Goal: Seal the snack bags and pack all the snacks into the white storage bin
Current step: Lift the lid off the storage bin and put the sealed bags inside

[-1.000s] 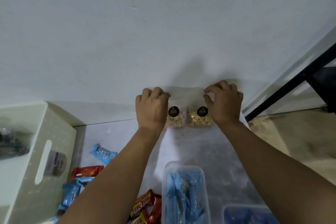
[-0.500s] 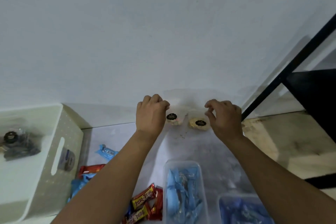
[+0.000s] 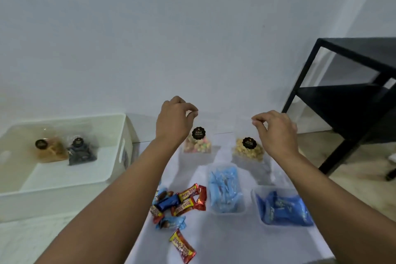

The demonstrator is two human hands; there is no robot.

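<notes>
The left hand (image 3: pixel 173 118) pinches thumb against forefinger at the top of a clear snack bag (image 3: pixel 198 142) of pastel-coloured biscuits, which stands upright on the desk (image 3: pixel 225 240) with a round black label on its front. The right hand (image 3: pixel 276 128) makes the same narrow pinch above a second clear bag (image 3: pixel 248 150) of pale yellow pieces, also black-labelled; the film is too transparent to tell whether the fingertips actually grip its top edge. The two bags stand apart, the yellow one at 3 o'clock from the pastel one.

At 6 o'clock from the bags sit two clear tubs: the tall tub (image 3: pixel 226 188) holds light-blue wrapped sweets, and the low tub (image 3: pixel 282 208) at its 4 o'clock holds darker blue packets. At 9 o'clock from the tall tub lies a loose heap of wrapped chocolate bars (image 3: pixel 180 201) in red, yellow and blue, with one stray bar (image 3: pixel 182 246) at 6 o'clock from the heap.

The white storage bin (image 3: pixel 120 148) stands at 9 o'clock from the left hand. Inside it lie two labelled bags, a brown-snack bag (image 3: pixel 50 150) and a dark-snack bag (image 3: pixel 80 152), side by side.

A black metal shelf (image 3: pixel 347 92) stands at 2 o'clock from the right hand.
</notes>
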